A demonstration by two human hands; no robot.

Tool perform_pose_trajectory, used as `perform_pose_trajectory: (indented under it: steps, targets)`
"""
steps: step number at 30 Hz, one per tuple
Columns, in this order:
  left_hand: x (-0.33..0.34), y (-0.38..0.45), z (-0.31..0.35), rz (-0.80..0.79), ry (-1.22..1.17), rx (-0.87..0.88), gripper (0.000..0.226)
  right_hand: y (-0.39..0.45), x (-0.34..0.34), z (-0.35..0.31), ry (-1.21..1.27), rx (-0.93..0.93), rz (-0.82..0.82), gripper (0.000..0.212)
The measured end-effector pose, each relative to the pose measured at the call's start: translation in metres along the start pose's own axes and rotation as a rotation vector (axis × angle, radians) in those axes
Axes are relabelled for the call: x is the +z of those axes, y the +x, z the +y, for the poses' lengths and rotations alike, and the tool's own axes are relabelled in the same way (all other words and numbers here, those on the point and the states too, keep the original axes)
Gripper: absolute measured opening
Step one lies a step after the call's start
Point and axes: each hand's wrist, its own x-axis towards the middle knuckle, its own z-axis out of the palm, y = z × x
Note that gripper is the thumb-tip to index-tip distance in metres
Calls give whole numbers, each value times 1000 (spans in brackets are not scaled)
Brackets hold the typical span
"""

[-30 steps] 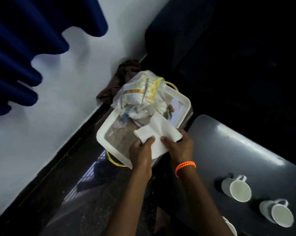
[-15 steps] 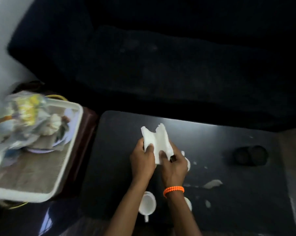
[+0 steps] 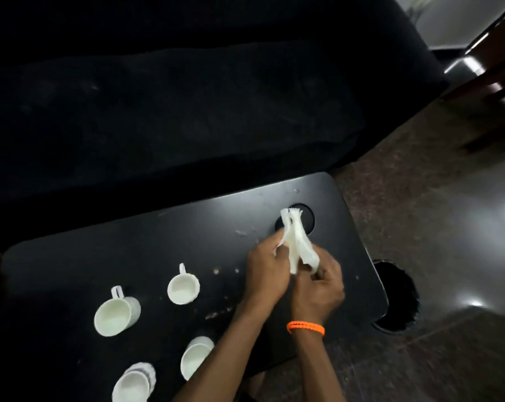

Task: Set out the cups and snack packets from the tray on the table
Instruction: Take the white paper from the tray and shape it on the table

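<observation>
Left hand (image 3: 267, 268): closed on the left edge of a white paper napkin (image 3: 299, 246), fingers curled, held above the bench (image 3: 147, 248).
Right hand (image 3: 318, 288): closed on the lower right part of the same napkin; orange bead bracelet (image 3: 305, 327) at the wrist.
Hands, relative: close together, touching or nearly so; napkin pinched between them, its free end standing up and crumpled.
Napkin position: over the right part of the bench, in front of a round recess (image 3: 306, 219) in the black top.
Cups: four white cups on the left part of the bench, all left of the hands and apart from them.
Cup 1 (image 3: 183, 288): nearest the left hand, upright, handle pointing away.
Cup 2 (image 3: 116, 313): further left, handle pointing away.
Cup 3 (image 3: 194, 356): near edge, partly hidden by the left forearm.
Cup 4 (image 3: 133, 382): lower frame edge, blurred.
Bench surface: pale crumbs or specks (image 3: 219, 313) between cups and hands.
Snack packets, tray: not in view.
Surroundings: dark sofa (image 3: 170, 111) behind the bench; speckled floor (image 3: 419, 198) to the right.
</observation>
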Motion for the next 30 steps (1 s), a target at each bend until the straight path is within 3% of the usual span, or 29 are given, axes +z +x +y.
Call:
perform_pose_trajectory:
  steps: [5, 9, 12, 17, 20, 25, 30]
  targets:
    - [35, 51, 14, -35, 191, -129, 23, 53, 6, 10, -120, 24, -125, 35]
    - [41, 82, 17, 37, 141, -216, 23, 78, 13, 18, -180, 105, -285, 34]
    - [39, 95, 16, 161, 19, -290, 14, 91, 21, 20, -242, 97, -293, 36]
    - [42, 101, 0, 289, -75, -307, 24, 103, 25, 34, -188, 171, -242, 50]
    - [47, 108, -12, 249, -129, -325, 40, 104, 26, 43, -71, 322, -196, 53]
    - [56, 114, -20, 46, -267, -376, 54, 105, 31, 52, 110, 568, -254, 34]
    - [54, 109, -23, 1, -274, -348, 52, 100, 33, 52, 98, 597, -326, 38]
